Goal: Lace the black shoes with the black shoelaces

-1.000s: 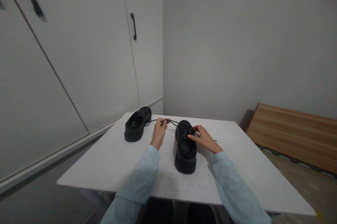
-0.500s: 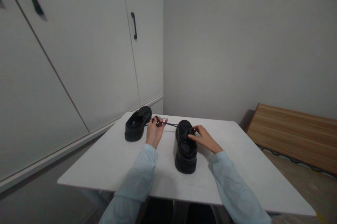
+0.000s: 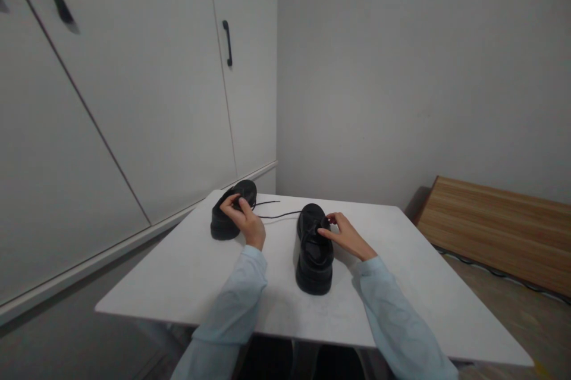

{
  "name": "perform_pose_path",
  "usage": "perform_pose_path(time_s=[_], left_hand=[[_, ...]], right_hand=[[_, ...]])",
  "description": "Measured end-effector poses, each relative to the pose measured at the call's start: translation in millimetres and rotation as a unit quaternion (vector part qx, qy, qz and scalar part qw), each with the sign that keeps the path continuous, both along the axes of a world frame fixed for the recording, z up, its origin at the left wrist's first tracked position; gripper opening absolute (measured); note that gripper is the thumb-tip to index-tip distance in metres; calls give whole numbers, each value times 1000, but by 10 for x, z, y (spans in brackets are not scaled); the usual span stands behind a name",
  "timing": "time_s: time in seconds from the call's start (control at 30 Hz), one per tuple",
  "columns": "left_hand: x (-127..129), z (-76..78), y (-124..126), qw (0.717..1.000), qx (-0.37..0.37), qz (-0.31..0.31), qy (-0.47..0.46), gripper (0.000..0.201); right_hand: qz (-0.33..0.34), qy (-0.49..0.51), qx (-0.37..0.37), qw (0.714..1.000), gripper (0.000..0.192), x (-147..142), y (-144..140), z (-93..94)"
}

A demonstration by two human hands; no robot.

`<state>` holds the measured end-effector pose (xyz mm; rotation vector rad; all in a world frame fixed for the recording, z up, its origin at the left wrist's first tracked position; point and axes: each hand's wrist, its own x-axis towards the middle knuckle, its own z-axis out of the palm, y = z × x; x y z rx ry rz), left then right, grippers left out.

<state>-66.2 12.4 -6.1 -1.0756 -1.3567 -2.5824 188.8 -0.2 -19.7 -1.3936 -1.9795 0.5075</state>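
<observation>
Two black lace-up shoes are on the white table. My right hand is at the right shoe, thumb on its tongue and fingers at its far right side, holding the upper. A thin dark shoelace runs left from this shoe to behind my left hand. My left hand is raised in front of the left shoe, fingers bent and thumb close to them, seemingly on the lace; the grip itself is partly hidden. Another lace end sticks out to the right past the left shoe.
White cupboard doors with dark handles rise along the left. A grey wall stands behind the table. To the right, a wood-grain panel sits low beside the wall, with a dark cable along its lower edge.
My left hand has moved left, from between the shoes to the left shoe. The lace shows as one longer, slacker strand instead of two taut ones. My right hand has stayed in place.
</observation>
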Motion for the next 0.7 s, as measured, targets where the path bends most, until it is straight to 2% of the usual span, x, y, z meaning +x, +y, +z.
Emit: perform_pose_path(time_s=[0.1, 0.23, 0.3, 0.43, 0.63, 0.7], left_hand=[[-38, -22, -44, 991, 15, 120, 64, 25], [-85, -59, -58, 968, 23, 159, 194, 35], [-87, -63, -43, 959, 3, 135, 248, 30], [-59, -102, 77, 942, -106, 34, 316, 23], [-18, -332, 286, 865, -208, -133, 438, 25], [-5, -408, 297, 832, -243, -155, 474, 25]], right_hand=[[-1, -2, -1, 1000, 52, -1, 2, -1], [0, -2, 5, 1000, 50, 4, 21, -24], [2, 2, 9, 1000, 49, 8, 30, -36], [3, 2, 7, 1000, 48, 9, 29, -34], [0, -2, 2, 1000, 47, -6, -1, 12], [0, -2, 0, 1000, 48, -9, -4, 14]])
